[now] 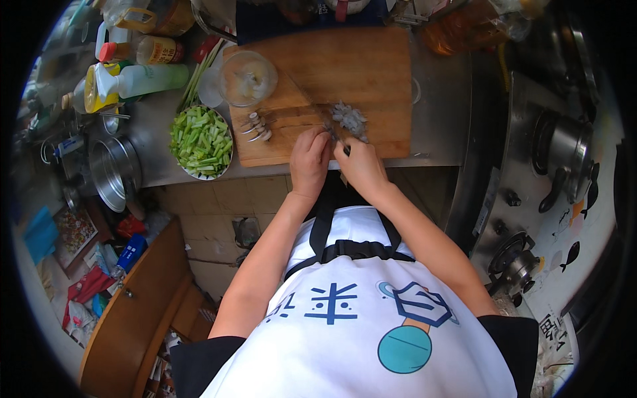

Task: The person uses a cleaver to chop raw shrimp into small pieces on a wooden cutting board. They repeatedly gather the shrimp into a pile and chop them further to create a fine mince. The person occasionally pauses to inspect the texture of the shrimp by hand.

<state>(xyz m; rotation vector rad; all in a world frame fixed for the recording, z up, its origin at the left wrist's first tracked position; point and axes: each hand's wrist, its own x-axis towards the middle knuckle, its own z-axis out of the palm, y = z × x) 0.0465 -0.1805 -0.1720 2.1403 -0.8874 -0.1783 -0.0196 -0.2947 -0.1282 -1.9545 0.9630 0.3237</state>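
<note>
My right hand (362, 164) grips the handle of a kitchen knife (309, 97) over a wooden cutting board (358, 54). The blade points away from me and slightly left. Close to the blade's handle end, my left hand (309, 151) has its fingers curled inward; whether they pinch anything is hidden. Just right of the blade lies a small heap of chopped, translucent grey pieces (350, 118), perhaps shrimp. Several small pale and brown pieces (257, 127) lie at the board's left side. A clear bowl (271, 92) with pale, wet contents stands at the board's upper left corner.
Left of the board stands a plate of chopped green stalks (201, 142). Beyond it are a spray bottle (154, 79), a sauce bottle (161, 49) and a metal pot (107, 171). A gas stove with a saucepan (572, 144) is at right. A wooden cabinet door (132, 308) stands lower left.
</note>
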